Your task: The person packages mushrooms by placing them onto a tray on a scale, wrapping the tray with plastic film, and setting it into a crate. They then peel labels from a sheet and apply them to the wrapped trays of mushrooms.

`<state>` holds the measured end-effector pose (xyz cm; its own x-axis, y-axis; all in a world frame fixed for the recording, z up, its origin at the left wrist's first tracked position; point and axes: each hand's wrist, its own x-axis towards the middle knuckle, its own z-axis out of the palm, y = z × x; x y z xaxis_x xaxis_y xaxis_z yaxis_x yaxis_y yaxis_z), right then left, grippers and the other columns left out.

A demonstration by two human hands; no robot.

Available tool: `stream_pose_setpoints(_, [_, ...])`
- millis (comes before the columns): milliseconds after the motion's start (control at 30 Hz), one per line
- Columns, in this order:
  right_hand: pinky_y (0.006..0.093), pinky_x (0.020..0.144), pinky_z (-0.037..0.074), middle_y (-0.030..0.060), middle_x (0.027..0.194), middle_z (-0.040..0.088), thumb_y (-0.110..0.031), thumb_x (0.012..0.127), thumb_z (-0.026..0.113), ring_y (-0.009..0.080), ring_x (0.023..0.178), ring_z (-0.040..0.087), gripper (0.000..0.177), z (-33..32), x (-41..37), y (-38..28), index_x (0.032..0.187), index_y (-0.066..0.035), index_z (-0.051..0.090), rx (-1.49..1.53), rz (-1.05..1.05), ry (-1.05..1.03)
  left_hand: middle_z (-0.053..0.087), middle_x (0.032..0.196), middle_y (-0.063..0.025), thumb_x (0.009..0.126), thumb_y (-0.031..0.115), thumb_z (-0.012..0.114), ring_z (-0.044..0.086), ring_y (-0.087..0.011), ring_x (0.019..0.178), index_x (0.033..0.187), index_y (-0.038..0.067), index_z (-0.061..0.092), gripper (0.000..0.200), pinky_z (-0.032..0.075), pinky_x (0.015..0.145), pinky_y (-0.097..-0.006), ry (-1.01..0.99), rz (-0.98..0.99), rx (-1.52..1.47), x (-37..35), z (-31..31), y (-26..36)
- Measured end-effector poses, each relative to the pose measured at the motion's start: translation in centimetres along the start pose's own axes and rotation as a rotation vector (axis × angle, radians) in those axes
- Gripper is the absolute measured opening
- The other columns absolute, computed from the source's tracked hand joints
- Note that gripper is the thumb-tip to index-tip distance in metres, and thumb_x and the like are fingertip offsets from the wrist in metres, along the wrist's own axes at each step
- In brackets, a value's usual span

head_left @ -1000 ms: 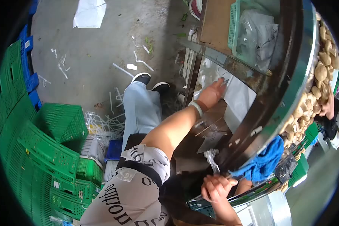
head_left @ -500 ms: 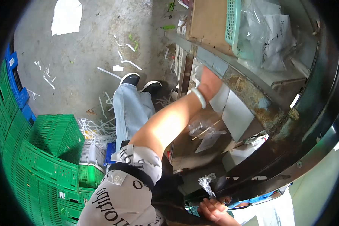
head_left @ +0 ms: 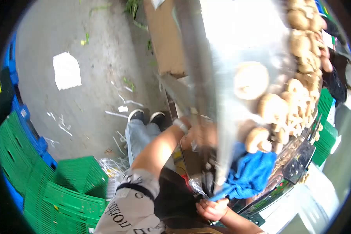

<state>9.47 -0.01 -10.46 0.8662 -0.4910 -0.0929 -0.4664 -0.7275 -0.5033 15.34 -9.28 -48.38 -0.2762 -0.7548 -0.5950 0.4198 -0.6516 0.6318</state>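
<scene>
My left hand, with a pale bracelet at the wrist, reaches in beneath the tabletop; its fingers are blurred and hidden. Low in the view, my right hand has its fingers curled at the near corner of the table, touching the end of a blue cloth. What it grips cannot be made out. Brown mushrooms lie on the bright tabletop beyond the cloth, with one large round pale mushroom cap apart from them.
Green crates stand at the lower left, beside blue crates. Paper strips and a white sheet lie on the floor. A cardboard box sits under the table. Another person's hand shows at the far right.
The view has shifted, bringing the tabletop, mushrooms and blue cloth into sight. The shelf space below, with its green basket and plastic bags, is no longer visible. My left hand remains under the table.
</scene>
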Motion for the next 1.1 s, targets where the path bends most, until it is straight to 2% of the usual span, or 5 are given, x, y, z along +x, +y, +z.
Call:
stream_pose_setpoints(167, [0.0280,0.069,0.043,-0.0017,0.086,0.062,-0.014,0.069,0.069,0.0134,0.086,0.061,0.019,-0.1,0.8,-0.7,0.087,-0.013,0.067,0.005,0.112,0.132,0.058,0.112,-0.0243,0.082,0.008,0.059,0.055,-0.0419,0.107,0.117,-0.005,0.054,0.038,0.045,0.093,-0.0448,0.324,0.503,0.831,-13.8,-5.4,10.8])
stream_pose_setpoints(200, [0.0284,0.070,0.043,-0.0017,0.085,0.061,-0.014,0.070,0.069,0.0138,0.088,0.060,0.017,0.0,0.8,-0.9,0.087,-0.013,0.066,0.023,0.121,0.122,0.057,0.113,-0.0231,0.086,0.009,0.057,0.057,-0.0397,0.103,0.118,-0.003,0.053,0.034,0.046,0.091,-0.0429,0.411,0.276,0.909,-15.9,-5.6,14.9])
stream_pose_setpoints(500, [0.0332,0.065,0.040,0.0029,0.073,0.050,-0.013,0.074,0.066,0.0187,0.079,0.053,0.010,-1.3,1.3,-1.0,0.081,-0.013,0.059,0.156,0.128,0.107,0.051,0.123,-0.0170,0.094,0.022,0.056,0.053,-0.0291,0.108,0.131,0.000,0.046,0.044,0.043,0.094,-0.0366,0.715,0.548,0.909,-23.1,-3.7,41.8])
stream_pose_setpoints(800, [0.0398,0.071,0.051,0.0064,0.084,0.062,-0.017,0.082,0.058,0.0252,0.083,0.062,0.018,-12.4,6.3,1.3,0.099,-0.014,0.063,0.410,0.510,0.267,0.034,0.147,-0.0220,0.096,0.034,0.054,0.031,-0.0361,0.137,0.143,0.000,0.034,0.061,0.026,0.113,-0.0407,0.668,0.911,1.167,-8.4,-6.8,63.6])
stream_pose_setpoints(1100, [0.0388,0.067,0.049,0.0057,0.079,0.056,-0.015,0.081,0.056,0.0247,0.078,0.058,0.015,-25.5,32.1,14.5,0.095,-0.012,0.060,0.190,0.667,0.218,0.033,0.148,-0.0227,0.095,0.034,0.053,0.031,-0.0372,0.137,0.144,0.002,0.033,0.062,0.026,0.112,-0.0409,0.615,1.052,1.289,19.5,-16.8,94.5])
